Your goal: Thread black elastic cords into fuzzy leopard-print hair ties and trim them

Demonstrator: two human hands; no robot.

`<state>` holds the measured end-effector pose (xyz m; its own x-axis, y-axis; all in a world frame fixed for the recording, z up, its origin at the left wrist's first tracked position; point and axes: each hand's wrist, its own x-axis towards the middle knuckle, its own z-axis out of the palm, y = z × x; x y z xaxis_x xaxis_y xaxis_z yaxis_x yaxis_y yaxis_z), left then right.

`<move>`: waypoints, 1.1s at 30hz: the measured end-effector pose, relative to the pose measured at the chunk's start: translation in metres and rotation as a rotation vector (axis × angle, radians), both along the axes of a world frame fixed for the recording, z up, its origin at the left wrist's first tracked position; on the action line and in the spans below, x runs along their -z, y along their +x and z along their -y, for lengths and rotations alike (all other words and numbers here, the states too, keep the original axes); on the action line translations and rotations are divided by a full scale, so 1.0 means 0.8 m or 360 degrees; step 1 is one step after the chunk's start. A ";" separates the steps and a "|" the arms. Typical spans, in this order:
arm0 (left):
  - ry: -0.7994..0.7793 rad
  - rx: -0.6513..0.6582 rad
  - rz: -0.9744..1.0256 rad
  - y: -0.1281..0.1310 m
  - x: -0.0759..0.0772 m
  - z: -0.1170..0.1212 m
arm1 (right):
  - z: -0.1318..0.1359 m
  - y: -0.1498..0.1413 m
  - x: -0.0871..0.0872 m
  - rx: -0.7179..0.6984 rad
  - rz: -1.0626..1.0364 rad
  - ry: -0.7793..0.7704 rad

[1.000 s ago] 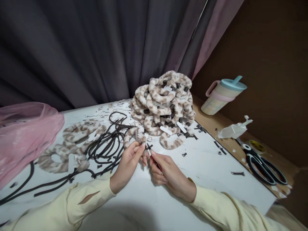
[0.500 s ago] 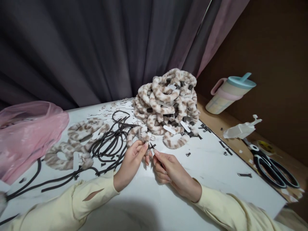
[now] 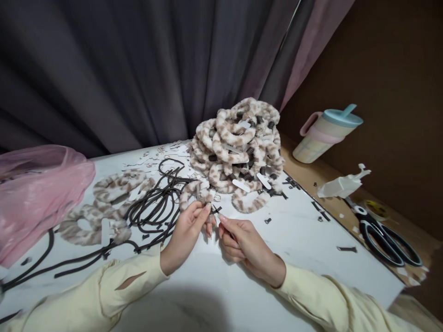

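My left hand (image 3: 188,226) is closed in a pinch at the middle of the table, its fingertips against the edge of a fluffy white-and-brown ring (image 3: 187,192). What exactly it pinches is too small to make out. Facing it, my right hand (image 3: 246,242) has its thumb and fingers pressed together, the other fingers curled in. A small dark thin piece (image 3: 216,209) shows between the two sets of fingertips; whatever sits inside the right fingers is hidden. Just behind rises a pile of similar fluffy rings (image 3: 231,133) with white tags and dark coiled parts.
Left of my hands lie tangled black cords (image 3: 152,207), more fluffy rings (image 3: 86,226) and a pink plastic bag (image 3: 41,189). Small metal rings are scattered at the back. To the right are black scraps (image 3: 346,249), large scissors (image 3: 384,237), a white bottle (image 3: 341,186) and a lidded cup (image 3: 323,136).
The whole view has shifted slightly, so things appear a little further left. Both hands keep nearly the same pose, fingertips close together.
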<state>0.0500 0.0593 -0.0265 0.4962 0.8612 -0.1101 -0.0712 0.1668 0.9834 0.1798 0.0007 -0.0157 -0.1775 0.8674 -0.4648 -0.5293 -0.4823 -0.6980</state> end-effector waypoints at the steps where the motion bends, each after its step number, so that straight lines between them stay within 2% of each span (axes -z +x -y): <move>1: 0.0000 -0.0003 0.0005 0.000 0.000 0.000 | 0.000 0.000 0.000 0.0010 -0.0003 -0.0001; 6: 0.0012 -0.0014 0.0008 -0.001 -0.001 0.000 | 0.003 -0.004 0.003 0.0021 -0.0039 -0.0039; 13: -0.0024 -0.0063 0.0014 -0.002 -0.007 0.001 | 0.006 -0.002 0.002 -0.0050 -0.0010 0.0075; 23: 0.0015 -0.0051 0.0020 -0.002 -0.003 -0.001 | 0.004 0.005 0.001 -0.0161 -0.0080 0.0135; 33: 0.0046 -0.0018 -0.0049 -0.002 -0.001 -0.001 | 0.000 0.002 0.003 -0.0168 0.0024 0.0196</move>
<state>0.0482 0.0603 -0.0259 0.4835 0.8696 -0.1002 -0.0427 0.1377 0.9895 0.1816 0.0006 -0.0178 -0.2645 0.8949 -0.3595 -0.4691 -0.4450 -0.7628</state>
